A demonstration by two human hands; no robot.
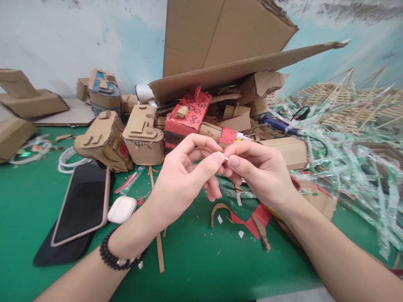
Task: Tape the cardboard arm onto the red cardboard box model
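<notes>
My left hand (185, 176) and my right hand (262, 170) meet above the middle of the green table, fingertips almost touching. Between both thumbs and forefingers is a tiny white piece (226, 158), mostly covered by the fingers; its kind is too small to make out. Just behind the hands lies a red box-shaped cardboard model part (189, 111) with black drawings on it. Below them are a curved cardboard strip (217, 207), red paper scraps (261, 216) and a white paper scrap (241, 234).
A phone (83, 201) and a white earbud case (122, 209) lie at left. Behind stand cardboard model parts (143, 140) and large cardboard sheets (220, 37). Crumpled plastic tape (355, 167), a blue-handled tool (277, 123) and thin wooden sticks (340, 98) fill the right.
</notes>
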